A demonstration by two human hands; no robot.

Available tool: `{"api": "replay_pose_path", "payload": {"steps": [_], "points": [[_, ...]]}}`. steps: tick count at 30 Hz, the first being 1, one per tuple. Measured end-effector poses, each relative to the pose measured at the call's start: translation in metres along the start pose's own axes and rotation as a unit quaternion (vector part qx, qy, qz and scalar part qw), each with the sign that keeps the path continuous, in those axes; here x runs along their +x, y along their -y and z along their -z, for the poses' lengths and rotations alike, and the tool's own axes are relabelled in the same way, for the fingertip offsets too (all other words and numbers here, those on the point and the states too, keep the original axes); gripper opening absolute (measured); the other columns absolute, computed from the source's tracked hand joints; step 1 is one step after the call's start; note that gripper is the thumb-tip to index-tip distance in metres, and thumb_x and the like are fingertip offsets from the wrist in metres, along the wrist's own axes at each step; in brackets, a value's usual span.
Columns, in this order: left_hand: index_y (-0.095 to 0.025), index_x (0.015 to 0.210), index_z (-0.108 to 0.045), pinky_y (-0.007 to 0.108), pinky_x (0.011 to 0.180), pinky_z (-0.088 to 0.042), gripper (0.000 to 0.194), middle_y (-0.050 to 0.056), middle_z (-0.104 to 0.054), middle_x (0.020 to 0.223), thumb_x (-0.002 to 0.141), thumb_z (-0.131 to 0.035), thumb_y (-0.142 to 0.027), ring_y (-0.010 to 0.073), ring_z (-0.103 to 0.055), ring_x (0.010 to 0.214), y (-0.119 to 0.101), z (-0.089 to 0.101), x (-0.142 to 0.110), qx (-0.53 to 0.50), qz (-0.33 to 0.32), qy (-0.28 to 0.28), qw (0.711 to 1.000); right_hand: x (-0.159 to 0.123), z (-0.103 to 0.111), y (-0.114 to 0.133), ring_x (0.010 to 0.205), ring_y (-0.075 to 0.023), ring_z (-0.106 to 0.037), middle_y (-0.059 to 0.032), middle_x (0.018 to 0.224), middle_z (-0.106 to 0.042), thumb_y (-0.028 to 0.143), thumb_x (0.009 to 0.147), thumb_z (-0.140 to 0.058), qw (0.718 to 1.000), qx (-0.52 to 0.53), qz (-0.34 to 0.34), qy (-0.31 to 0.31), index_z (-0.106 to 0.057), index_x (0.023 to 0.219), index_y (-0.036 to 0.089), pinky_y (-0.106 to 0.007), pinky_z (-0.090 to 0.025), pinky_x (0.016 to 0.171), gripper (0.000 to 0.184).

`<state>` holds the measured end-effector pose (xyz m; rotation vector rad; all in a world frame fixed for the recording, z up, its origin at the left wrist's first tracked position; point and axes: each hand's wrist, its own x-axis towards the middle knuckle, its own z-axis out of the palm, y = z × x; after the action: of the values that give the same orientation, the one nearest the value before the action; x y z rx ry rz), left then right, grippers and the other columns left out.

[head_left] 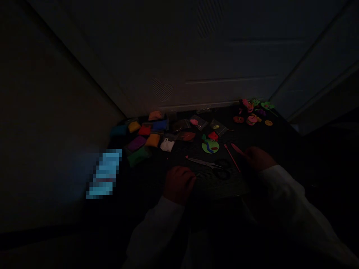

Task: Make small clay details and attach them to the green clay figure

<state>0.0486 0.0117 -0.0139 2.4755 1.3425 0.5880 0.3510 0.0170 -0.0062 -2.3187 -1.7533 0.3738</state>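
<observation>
In dim light my right hand [259,158] is closed round a pink plastic modelling knife [238,149], its flat blade pointing left and away. A thinner pink modelling stick [232,158] lies beside it on the dark table. My left hand [178,184] is closed, fingers curled near the table's front; a small thin tip shows at its fingertips, too dark to name. Between the hands lie scissors [206,163] with black handles. Beyond them sits a round green clay piece [207,147] with blue and red pieces on it, a red clay lump [213,135] touching its far side.
Several bags of coloured clay, among them a white one [167,144] and a green one [138,156], cover the table's left and back. Small finished clay figures [251,119] crowd the back right corner. A bright blurred screen [106,173] stands at the left edge. A panelled surface [213,89] rises behind.
</observation>
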Motion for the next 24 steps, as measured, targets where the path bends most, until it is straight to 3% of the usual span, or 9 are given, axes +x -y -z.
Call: {"api": "replay_pose_path", "payload": {"steps": [3,6,9,11,14,18,24], "points": [[-0.022,0.080,-0.059,0.035,0.077,-0.036,0.014,0.001,-0.058,0.085,0.075,-0.047,-0.028,0.0169,-0.047,0.085,-0.001,-0.003,-0.002,-0.007,0.011,0.000,1.000,-0.002,0.000,-0.001,0.056,-0.0146,-0.054,-0.0056,0.069,-0.059,0.032,0.073,-0.046,1.000,0.000,-0.002,-0.023,-0.056,0.076,0.016,-0.025,-0.038,0.048,0.019],[-0.022,0.085,-0.059,0.035,0.077,-0.036,0.017,0.001,-0.058,0.087,0.075,-0.048,-0.030,0.0169,-0.046,0.086,0.000,-0.004,-0.004,-0.012,0.010,-0.006,1.000,-0.010,0.004,-0.001,0.073,-0.0179,-0.055,-0.0095,0.086,-0.058,0.029,0.077,-0.040,0.998,0.009,0.007,-0.068,-0.051,0.097,0.014,-0.028,-0.042,0.059,0.027],[-0.022,0.086,-0.059,0.035,0.077,-0.036,0.018,0.002,-0.058,0.088,0.075,-0.048,-0.031,0.0170,-0.046,0.087,0.001,-0.004,-0.004,-0.018,0.009,-0.007,1.000,-0.026,0.008,0.010,0.088,-0.0177,-0.050,-0.0103,0.097,-0.052,0.024,0.082,-0.031,0.989,0.029,0.108,-0.101,-0.042,0.114,0.015,-0.030,-0.040,0.074,0.035],[-0.021,0.086,-0.059,0.035,0.077,-0.036,0.018,0.002,-0.058,0.088,0.075,-0.048,-0.031,0.0173,-0.046,0.087,0.001,-0.004,-0.004,-0.019,0.012,-0.007,1.000,-0.037,0.008,0.022,0.084,-0.0161,-0.050,-0.0086,0.091,-0.052,0.025,0.083,-0.029,0.978,0.039,0.196,-0.065,-0.043,0.115,0.018,-0.029,-0.041,0.073,0.036],[-0.021,0.084,-0.059,0.035,0.077,-0.036,0.018,0.002,-0.058,0.087,0.074,-0.049,-0.031,0.0173,-0.046,0.087,0.000,-0.003,-0.004,-0.021,0.015,-0.006,1.000,-0.047,0.004,0.041,0.080,-0.0154,-0.051,-0.0068,0.089,-0.053,0.034,0.081,-0.038,0.971,0.012,0.241,0.009,-0.052,0.104,0.020,-0.028,-0.040,0.068,0.031],[-0.022,0.084,-0.059,0.035,0.077,-0.036,0.018,0.001,-0.058,0.088,0.073,-0.050,-0.033,0.0172,-0.046,0.087,-0.002,-0.002,-0.004,-0.023,0.011,-0.007,1.000,-0.042,0.000,0.052,0.079,-0.0159,-0.052,-0.0042,0.090,-0.055,0.038,0.076,-0.046,0.968,-0.039,0.241,0.054,-0.055,0.097,0.023,-0.029,-0.037,0.067,0.028],[-0.024,0.084,-0.059,0.035,0.077,-0.035,0.017,0.001,-0.058,0.088,0.073,-0.051,-0.033,0.0172,-0.046,0.088,-0.002,-0.002,-0.005,-0.023,0.011,-0.004,1.000,-0.028,0.001,0.050,0.078,-0.0143,-0.052,-0.0037,0.091,-0.055,0.039,0.075,-0.047,0.964,-0.029,0.246,0.096,-0.055,0.097,0.023,-0.027,-0.037,0.066,0.029]]}}
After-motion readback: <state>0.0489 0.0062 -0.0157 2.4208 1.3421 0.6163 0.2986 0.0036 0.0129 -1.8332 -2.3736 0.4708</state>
